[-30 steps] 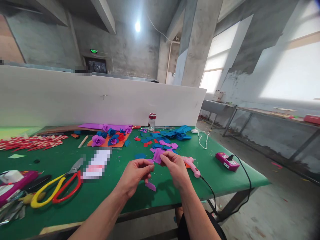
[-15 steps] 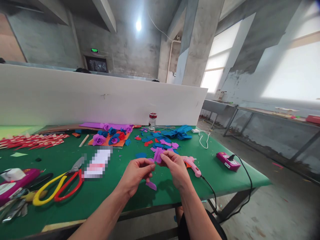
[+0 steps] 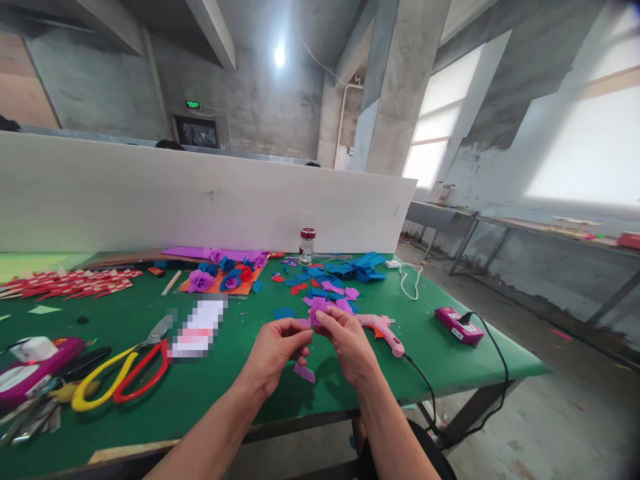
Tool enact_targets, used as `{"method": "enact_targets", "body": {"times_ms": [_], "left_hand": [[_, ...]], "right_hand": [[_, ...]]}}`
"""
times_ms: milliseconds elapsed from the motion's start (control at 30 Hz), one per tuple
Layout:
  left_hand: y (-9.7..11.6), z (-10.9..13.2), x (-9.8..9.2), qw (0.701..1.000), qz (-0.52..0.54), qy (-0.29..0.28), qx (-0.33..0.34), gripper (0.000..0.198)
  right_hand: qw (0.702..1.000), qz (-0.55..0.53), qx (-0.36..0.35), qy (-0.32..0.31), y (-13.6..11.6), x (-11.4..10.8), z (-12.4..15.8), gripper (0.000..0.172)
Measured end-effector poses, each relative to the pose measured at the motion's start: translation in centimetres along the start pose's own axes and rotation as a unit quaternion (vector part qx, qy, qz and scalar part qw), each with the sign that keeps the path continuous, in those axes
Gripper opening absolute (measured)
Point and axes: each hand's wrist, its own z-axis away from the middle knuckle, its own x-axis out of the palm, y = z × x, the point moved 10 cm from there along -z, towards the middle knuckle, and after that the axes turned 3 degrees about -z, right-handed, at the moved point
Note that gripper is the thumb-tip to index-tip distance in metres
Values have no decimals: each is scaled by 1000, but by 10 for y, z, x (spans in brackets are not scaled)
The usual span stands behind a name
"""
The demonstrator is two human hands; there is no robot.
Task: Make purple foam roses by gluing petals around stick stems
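Just below the frame's centre, the right hand pinches a purple paper piece over the green desk; the left hand, thumb and fingers together, is close beside it, its grip unclear. A pink glue gun lies right, scissors lower left.

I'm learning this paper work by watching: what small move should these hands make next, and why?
Probably press the purple paper piece gently with the right hand, the left hand steadying below. The right hand pinches the piece; the left is close by, though what it grips is hard to see, and the pink glue gun lies on the green table.
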Motion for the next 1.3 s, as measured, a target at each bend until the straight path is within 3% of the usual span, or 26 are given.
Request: {"method": "enact_targets", "body": {"times_ms": [167,233,300,467,700,867,1133,1300], "left_hand": [[-2,0,-1,1000,16,20,7,30],[-1,-1,-1,1000,4,2,1,32],[4,-3,-5,999,-24,-23,3,35],[21,-13,-28,996,-60,-12,58,31],[10,-15,-16,994,-44,-81,56,28],[11,-13,-11,994,-2,-100,48,24],[14,-11,-17,996,67,-41,43,23],[13,-13,-28,993,93,33,67,25]], "right_hand": [[1000,-30,-2,7,5,2,0,23],[999,-32,-8,15,3,0,-1,25],[999,-28,-7,18,1,-3,-1,30],[999,-11,42,-3,8,1,4,53],[992,-59,98,-48,17,17,12,68],[989,-83,109,-63,21,17,12,68],[984,-101,110,-99,23,24,14,49],[995,-66,74,-10,26,16,8,44]]}}
